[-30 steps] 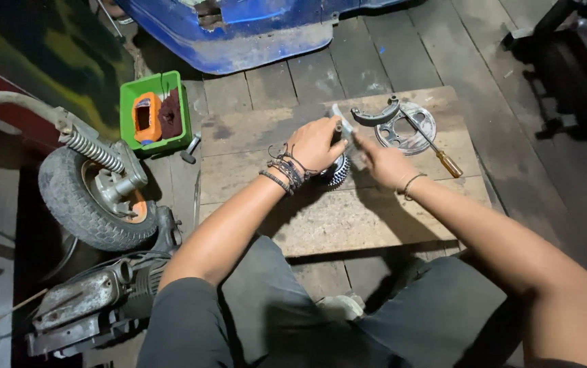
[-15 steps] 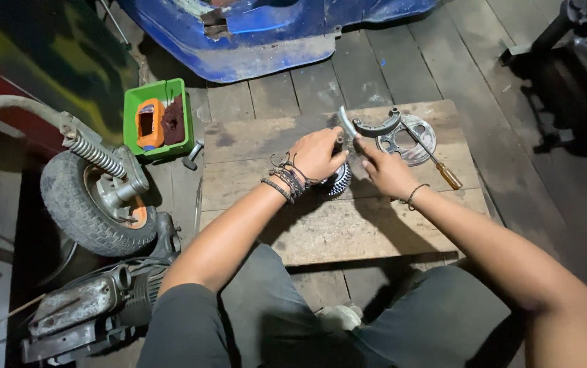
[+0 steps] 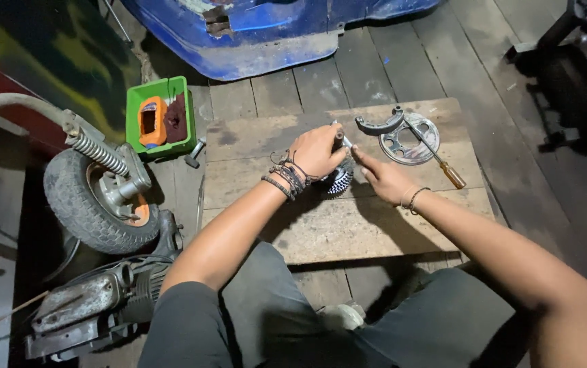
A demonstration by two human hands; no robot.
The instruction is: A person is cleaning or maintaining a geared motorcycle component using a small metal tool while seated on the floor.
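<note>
At the far left of the frame a small rubber-tyred wheel point(image 3: 96, 197) stands with a coil spring and a grey tube rising from its hub. Below it, at the lower left, lies a dirty grey engine casing point(image 3: 82, 310). Above the wheel, towards the upper left, a green plastic tray point(image 3: 160, 116) sits on the plank floor with an orange part inside it.

In the middle of the frame a worn wooden board point(image 3: 321, 225) lies flat on the floor. The left hand point(image 3: 317, 151), with dark bead bracelets at the wrist, is clenched over the top of a toothed metal gear cluster point(image 3: 339, 180). The cluster is round and steel-grey, with a ring of bright teeth showing under the palm; the rest of it is hidden by the hand. It sits near the centre of the board, directly beneath the left fingers and just left of the right fingertips. A short metal shaft point(image 3: 343, 140) sticks up from between the left thumb and fingers.

The right hand point(image 3: 385, 178) lies just beside it, fingers pinched together and pointing at the shaft; whether they grip it I cannot tell.

Further right, near the board's upper right corner, a curved brake shoe point(image 3: 379, 125) rests against a round perforated metal plate point(image 3: 409, 140), and a screwdriver point(image 3: 443, 165) with an amber handle lies across that plate.
</note>
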